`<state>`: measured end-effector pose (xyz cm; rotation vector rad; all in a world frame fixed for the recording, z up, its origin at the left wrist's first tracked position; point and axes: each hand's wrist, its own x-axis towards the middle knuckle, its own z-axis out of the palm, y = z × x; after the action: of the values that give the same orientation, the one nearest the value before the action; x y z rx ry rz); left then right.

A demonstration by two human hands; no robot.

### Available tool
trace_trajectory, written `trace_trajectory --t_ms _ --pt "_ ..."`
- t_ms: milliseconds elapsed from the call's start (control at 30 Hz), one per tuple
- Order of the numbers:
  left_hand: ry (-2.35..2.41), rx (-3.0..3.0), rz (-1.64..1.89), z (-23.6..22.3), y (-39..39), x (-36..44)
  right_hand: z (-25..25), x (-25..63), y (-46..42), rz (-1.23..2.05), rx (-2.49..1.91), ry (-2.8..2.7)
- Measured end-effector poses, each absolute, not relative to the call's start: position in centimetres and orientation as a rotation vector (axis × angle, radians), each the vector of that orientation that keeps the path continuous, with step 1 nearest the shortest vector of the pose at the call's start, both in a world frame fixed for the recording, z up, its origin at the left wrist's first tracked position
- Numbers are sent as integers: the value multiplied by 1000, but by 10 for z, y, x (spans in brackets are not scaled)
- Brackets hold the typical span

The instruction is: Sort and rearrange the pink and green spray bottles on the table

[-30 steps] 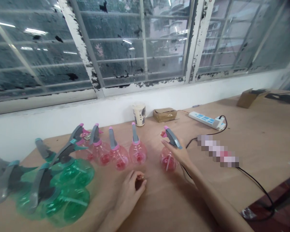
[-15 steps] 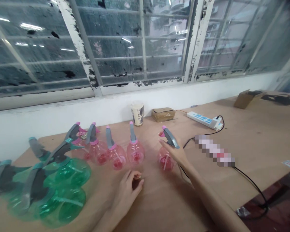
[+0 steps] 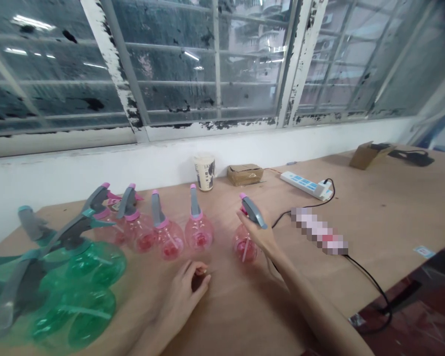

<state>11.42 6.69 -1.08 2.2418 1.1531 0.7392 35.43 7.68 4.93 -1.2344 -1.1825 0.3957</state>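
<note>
the right grip (image 3: 262,236) is closed around the head of a pink bottle (image 3: 245,247); the bottle's round body sits just below the fingers, upright at the desk (image 3: 241,311). the left grip (image 3: 182,286) is slack, fingers loosely curled with a gap to the thumb, nearest to another pink bottle (image 3: 199,235) standing just beyond.
</note>
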Motion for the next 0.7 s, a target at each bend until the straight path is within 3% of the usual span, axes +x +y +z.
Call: trace_trajectory --t_ms 700 --pt "1174 2232 645 -10 67 114 44 356 74 426 -1186 -1178"
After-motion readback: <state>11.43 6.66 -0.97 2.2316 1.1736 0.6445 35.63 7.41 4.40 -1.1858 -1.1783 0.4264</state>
